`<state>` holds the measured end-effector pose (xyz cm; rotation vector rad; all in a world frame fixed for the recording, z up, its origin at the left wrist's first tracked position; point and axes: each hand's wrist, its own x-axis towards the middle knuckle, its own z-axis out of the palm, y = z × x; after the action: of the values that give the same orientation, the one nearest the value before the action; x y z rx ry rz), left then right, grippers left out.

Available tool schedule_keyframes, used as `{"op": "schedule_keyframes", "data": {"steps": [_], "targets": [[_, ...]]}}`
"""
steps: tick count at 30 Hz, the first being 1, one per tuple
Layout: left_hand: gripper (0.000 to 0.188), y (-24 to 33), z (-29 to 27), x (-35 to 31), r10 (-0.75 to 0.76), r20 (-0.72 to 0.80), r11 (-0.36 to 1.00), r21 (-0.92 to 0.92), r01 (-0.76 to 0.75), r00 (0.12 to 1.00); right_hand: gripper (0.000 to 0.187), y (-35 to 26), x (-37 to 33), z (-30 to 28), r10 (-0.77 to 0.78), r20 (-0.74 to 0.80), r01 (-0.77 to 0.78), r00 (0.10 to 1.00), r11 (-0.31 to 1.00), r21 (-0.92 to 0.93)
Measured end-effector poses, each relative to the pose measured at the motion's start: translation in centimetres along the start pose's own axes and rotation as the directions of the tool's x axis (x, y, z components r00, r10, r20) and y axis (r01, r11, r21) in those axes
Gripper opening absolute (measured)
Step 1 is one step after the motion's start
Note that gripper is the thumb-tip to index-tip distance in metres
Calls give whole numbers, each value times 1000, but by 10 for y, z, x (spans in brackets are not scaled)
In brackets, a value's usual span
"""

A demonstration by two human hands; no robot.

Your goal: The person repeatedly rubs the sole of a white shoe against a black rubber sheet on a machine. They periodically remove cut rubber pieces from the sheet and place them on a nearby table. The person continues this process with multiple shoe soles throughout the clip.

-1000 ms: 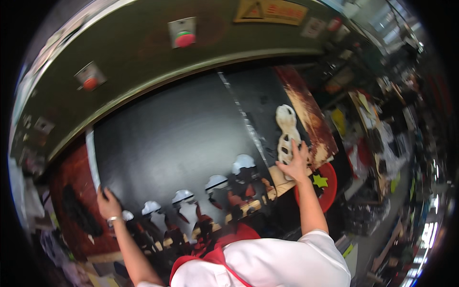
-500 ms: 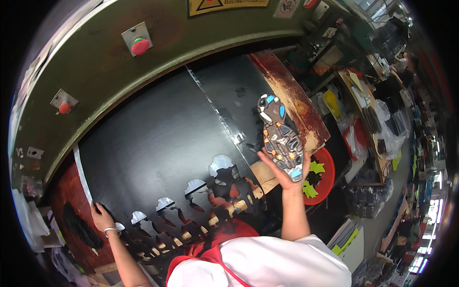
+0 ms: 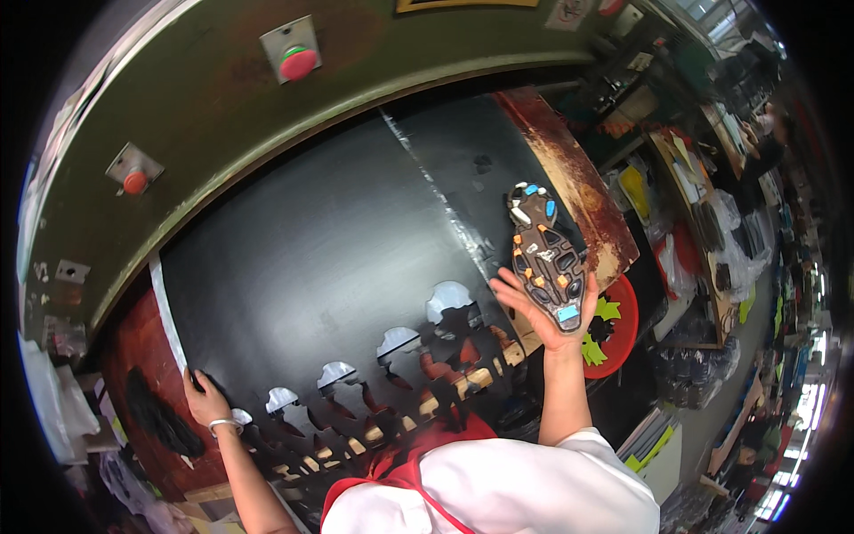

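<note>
My right hand (image 3: 553,327) holds up a cutting die (image 3: 540,258), a long brown plate with dark raised shapes and blue, orange and white pads. Its lower end rests against the palm, with fingers reaching around the sides. A broad black sheet (image 3: 311,240) lies under it on the machine bed, its near edge full of cut-out gaps. At the sheet's left near corner, my left hand (image 3: 205,400) closes on the edge, thumb on top; its other fingertips are partly hidden. A bracelet circles my left wrist.
Behind the sheet rises a green machine beam (image 3: 213,116) with two red buttons. A red bowl (image 3: 630,325) of yellow-green and black cut pieces stands right of my right wrist. Black material (image 3: 160,414) lies at far left. Shelves with bags and sheets line the right side.
The whole view has shifted, so the bed and both hands appear farther right. The die stays in my right hand, its face turned slightly. My left hand stays at the sheet's corner.
</note>
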<state>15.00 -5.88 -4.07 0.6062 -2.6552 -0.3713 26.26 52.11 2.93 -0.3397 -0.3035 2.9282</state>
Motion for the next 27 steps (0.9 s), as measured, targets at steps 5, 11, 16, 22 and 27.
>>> {"op": "schedule_keyframes", "data": {"steps": [5, 11, 16, 22, 27], "targets": [[43, -17, -10, -2, 136, 87, 970, -214, -115, 987, 79, 33, 0, 15, -217, -141, 195, 966, 968, -155], [44, -25, -20, -7, 185, 109, 953, -263, -151, 977, 90, 98, -16, 49, -50, 1, 50, 999, 994, -100], [45, -23, -24, -17, 119, 106, 960, -267, -87, 987, 96, 172, -15, 96, 118, 256, 3, 959, 903, -429], [43, -26, -41, -23, 176, 18, 919, -362, -157, 984, 97, 275, -8, 124, 273, 208, 88, 939, 393, -915], [37, -30, -44, -24, 179, 51, 896, -420, -141, 983, 85, 386, 19, 115, 298, 313, 358, 902, -110, -927]]}}
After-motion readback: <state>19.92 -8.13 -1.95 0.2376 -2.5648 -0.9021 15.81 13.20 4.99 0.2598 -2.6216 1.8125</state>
